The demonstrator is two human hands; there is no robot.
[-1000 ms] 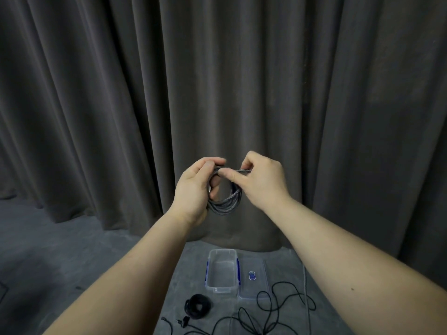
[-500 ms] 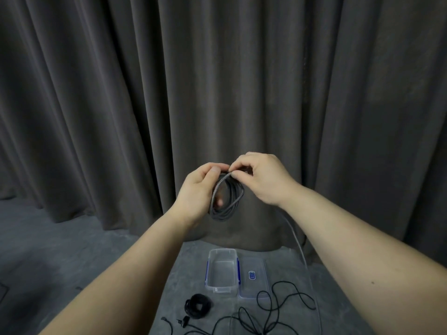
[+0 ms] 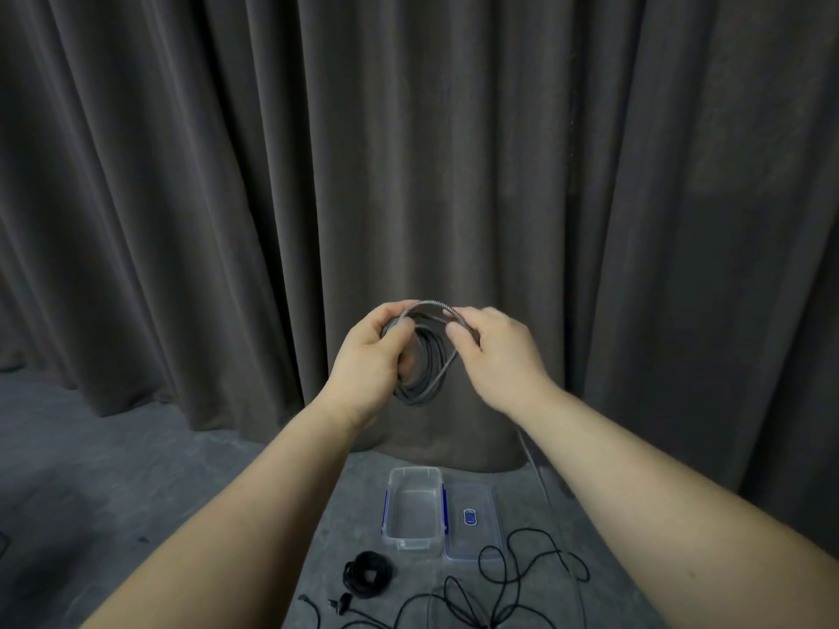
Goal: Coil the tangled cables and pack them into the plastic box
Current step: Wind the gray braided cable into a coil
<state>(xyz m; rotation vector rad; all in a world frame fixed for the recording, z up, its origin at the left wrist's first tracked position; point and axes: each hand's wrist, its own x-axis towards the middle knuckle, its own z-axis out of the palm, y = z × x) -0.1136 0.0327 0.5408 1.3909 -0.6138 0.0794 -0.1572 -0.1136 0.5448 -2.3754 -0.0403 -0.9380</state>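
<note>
In the head view, both bare forearms are reaching forward and up in front of a dark pleated curtain (image 3: 227,197). The left hand (image 3: 370,356) is gripping a gray braided cable (image 3: 426,379) that is hanging as a coil of several loops, with its fingers curled round the left side of the bundle. The right hand (image 3: 497,351) is pinching the topmost loop between thumb and fingertips, and that loop is arching from one hand across to the other (its braid is catching the light there). Well below the hands, a clear plastic box (image 3: 389,515) with blue side clips is standing open on the gray floor (image 3: 113,469), and nothing is showing inside it. Its clear lid (image 3: 490,528), bearing a small blue label, is lying flat just beside the box on the right, touching it or nearly so. In front of the box a coiled black cable (image 3: 367,575) is sitting in a neat bundle, while a loose black cable (image 3: 522,578) is sprawling in tangled loops to its right and over the lid's near corner.
</note>
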